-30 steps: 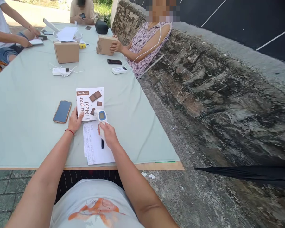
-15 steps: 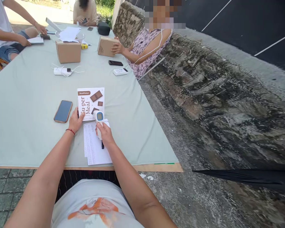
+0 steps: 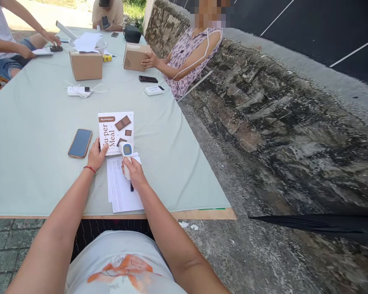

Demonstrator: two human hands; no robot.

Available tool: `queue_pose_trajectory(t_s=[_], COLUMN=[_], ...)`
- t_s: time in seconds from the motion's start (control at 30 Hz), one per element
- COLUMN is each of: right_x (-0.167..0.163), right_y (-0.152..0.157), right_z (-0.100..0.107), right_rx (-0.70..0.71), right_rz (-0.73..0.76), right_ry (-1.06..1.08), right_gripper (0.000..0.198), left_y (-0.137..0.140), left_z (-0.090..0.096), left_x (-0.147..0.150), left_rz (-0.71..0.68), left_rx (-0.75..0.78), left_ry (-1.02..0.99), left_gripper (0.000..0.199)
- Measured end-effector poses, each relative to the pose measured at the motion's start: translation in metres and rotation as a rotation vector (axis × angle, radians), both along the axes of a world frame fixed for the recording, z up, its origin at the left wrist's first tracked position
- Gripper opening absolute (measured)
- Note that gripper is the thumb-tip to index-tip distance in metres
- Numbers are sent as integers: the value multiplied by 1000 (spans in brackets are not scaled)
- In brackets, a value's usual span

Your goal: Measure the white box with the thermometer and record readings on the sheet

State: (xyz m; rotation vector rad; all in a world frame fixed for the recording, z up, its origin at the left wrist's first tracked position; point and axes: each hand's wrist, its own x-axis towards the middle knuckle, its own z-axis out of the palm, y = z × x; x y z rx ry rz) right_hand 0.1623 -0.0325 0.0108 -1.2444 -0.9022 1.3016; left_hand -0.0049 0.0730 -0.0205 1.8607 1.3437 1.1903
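A phone (image 3: 80,143) lies flat on the table (image 3: 27,122), left of the hands and well in from the near edge. Just right of it the left hand (image 3: 96,155) rests with fingers loosely spread, its fingertips touching the near left corner of the box (image 3: 115,132), which lies flat. Nothing is gripped there. The right hand (image 3: 134,172) has its fingers curled tight round the handle of a thermometer (image 3: 126,154), whose head overlaps the box's near edge. Under that hand a sheet (image 3: 120,190) reaches to the table's near edge, a pen (image 3: 131,187) lying on it.
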Motion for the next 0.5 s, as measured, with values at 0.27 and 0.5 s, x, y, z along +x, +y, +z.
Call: queue_pose_trajectory(t_s=[0.27,0.5], right_x=[2,-3], right_y=[-2,-11], right_z=[-1,8], right_rx=[9,25], right_rz=[16,-28], right_ry=[-1,-30], right_gripper=[52,52], left_y=[0,2], left_z=[-1,-11], left_x=[-1,-2], left_rz=[-18,-21], left_rx=[-28,-19], left_ry=[-15,-70], left_gripper=[65,81])
